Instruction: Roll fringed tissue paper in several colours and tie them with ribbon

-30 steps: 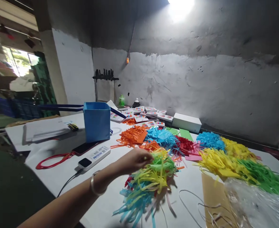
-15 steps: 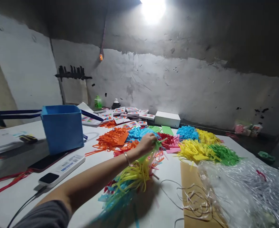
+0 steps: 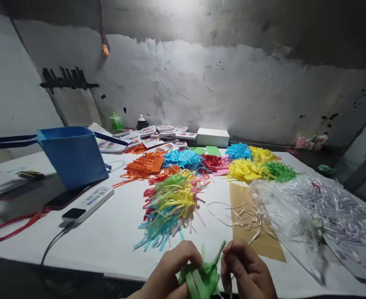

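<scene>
Near the front edge of the table, my left hand (image 3: 176,270) is closed round a green paper tassel (image 3: 201,278), whose strips hang and bunch between both hands. Close beside it on the right, my right hand (image 3: 248,270) pinches a thin strand next to the tassel's twisted tip; what kind of strand it is I cannot make out. Just beyond the hands lies a pile of cut paper tassels (image 3: 176,195) in blue, yellow, light green, red and pink.
Orange fringe (image 3: 143,164), blue fringe (image 3: 183,158) and yellow fringe (image 3: 246,169) lie farther back. A blue box with straps (image 3: 73,158) and a white portable device (image 3: 89,203) are on the left. On the right are a loose cord (image 3: 248,218), brown card (image 3: 264,245) and plastic bag (image 3: 282,203).
My left hand has drawn back from above the tassel pile to the table's front edge, bringing the green tassel. My right hand has come into view beside it. The view has tilted downward.
</scene>
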